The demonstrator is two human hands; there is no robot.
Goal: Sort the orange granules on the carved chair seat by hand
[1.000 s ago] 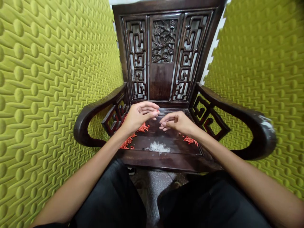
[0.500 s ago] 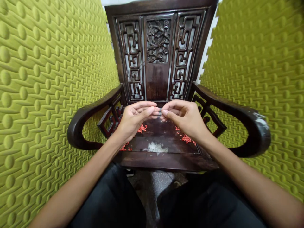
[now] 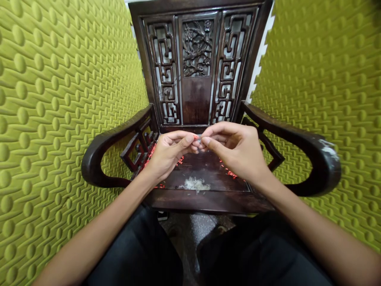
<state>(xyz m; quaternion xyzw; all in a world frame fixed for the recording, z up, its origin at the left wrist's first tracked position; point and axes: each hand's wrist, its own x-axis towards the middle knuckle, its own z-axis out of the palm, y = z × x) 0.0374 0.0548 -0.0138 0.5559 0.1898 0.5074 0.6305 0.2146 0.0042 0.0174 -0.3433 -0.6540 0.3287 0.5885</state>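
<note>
My left hand is closed in a pinch, with a tiny red piece showing at its thumb and fingertip. Facing it, my right hand pinches a small clear piece, mostly hidden by the fingers. The fingertips of both hands meet above the dark wooden seat, and the two pieces touch or nearly touch. Small red stick-like pieces lie on the seat under my right hand, and more red pieces lie beside and behind my left hand. A heap of clear bits rests near the front edge.
The seat belongs to a carved wooden chair with a tall openwork back. Its curved left armrest and right armrest flank my forearms. Green textured mats stand upright on both sides. My legs are below the front edge.
My hands have come closer together, narrowing the gap at the fingertips. A red piece now shows clearly at my left fingertips. My right hand has moved slightly left and its wrist has turned.
</note>
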